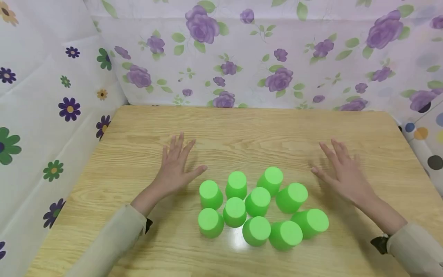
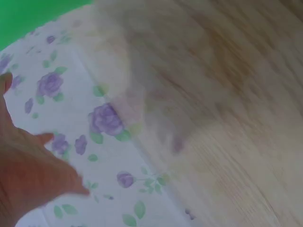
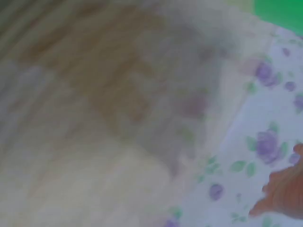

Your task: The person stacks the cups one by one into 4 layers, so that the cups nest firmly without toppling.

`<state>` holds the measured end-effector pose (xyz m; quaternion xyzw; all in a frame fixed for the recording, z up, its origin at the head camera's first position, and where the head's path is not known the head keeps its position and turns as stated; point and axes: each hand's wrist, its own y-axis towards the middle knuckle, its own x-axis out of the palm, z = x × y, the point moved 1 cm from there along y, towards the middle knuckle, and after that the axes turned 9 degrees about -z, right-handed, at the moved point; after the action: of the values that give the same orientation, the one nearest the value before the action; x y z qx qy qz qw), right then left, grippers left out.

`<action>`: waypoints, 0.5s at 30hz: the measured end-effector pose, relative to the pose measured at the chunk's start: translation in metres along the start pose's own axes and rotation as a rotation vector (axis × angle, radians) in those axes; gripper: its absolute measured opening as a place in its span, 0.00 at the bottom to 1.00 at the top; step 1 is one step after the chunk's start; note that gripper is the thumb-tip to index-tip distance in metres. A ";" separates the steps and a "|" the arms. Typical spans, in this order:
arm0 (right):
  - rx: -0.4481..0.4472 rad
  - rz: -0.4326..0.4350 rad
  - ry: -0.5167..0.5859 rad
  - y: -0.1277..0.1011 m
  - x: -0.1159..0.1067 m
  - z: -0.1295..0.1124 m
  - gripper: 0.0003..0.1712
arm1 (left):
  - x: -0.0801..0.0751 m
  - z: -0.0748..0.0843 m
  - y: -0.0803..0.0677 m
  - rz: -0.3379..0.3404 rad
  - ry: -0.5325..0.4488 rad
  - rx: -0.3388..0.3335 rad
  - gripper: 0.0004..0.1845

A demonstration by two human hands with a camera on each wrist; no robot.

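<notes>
My beige cloth sleeves (image 1: pixel 107 242), nearest the head camera, lead to my left hand (image 1: pixel 173 173) and right hand (image 1: pixel 347 179), both spread and empty, with ten green, tapered, plastic-looking cups (image 1: pixel 257 202) between them on the wood-grained table (image 1: pixel 221 132); I judge this a poised stage, the next move calling for fingers curved round a cup. Left-wrist view: my left hand gapes before white, purple-flowered cloth (image 2: pixel 102 165); right-wrist view: my right hand, cut by the frame edge, grips nothing visible.
</notes>
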<state>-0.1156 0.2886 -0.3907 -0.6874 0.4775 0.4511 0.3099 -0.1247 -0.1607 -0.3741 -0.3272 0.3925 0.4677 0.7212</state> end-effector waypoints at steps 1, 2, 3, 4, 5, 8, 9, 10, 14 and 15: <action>-0.039 -0.011 0.037 0.000 -0.001 -0.004 0.43 | -0.001 0.003 -0.002 -0.022 -0.066 0.046 0.44; -0.077 -0.025 0.073 0.001 -0.003 -0.009 0.42 | -0.001 0.006 -0.004 -0.051 -0.140 0.088 0.42; -0.106 -0.051 0.109 0.001 -0.004 -0.015 0.42 | -0.002 0.009 -0.006 -0.090 -0.212 0.119 0.41; -0.130 -0.080 0.137 0.001 -0.006 -0.021 0.42 | -0.003 0.013 -0.009 -0.128 -0.267 0.151 0.39; -0.143 -0.113 0.158 0.001 -0.008 -0.027 0.41 | -0.004 0.018 -0.012 -0.165 -0.308 0.176 0.38; -0.171 -0.200 0.175 0.003 -0.015 -0.046 0.40 | -0.007 0.031 -0.021 -0.263 -0.347 0.207 0.36; -0.185 -0.222 0.170 0.005 -0.016 -0.052 0.40 | -0.008 0.035 -0.023 -0.283 -0.335 0.206 0.36; -0.207 -0.235 0.166 0.008 -0.018 -0.059 0.39 | -0.009 0.037 -0.026 -0.290 -0.316 0.210 0.36; -0.309 -0.276 0.121 0.025 -0.021 -0.086 0.36 | -0.010 0.041 -0.029 -0.296 -0.279 0.181 0.37; -0.336 -0.285 0.100 0.031 -0.022 -0.093 0.36 | -0.009 0.041 -0.029 -0.297 -0.283 0.180 0.36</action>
<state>-0.1173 0.2063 -0.3335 -0.8113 0.3084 0.4415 0.2276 -0.0895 -0.1399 -0.3438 -0.2469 0.2753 0.3608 0.8562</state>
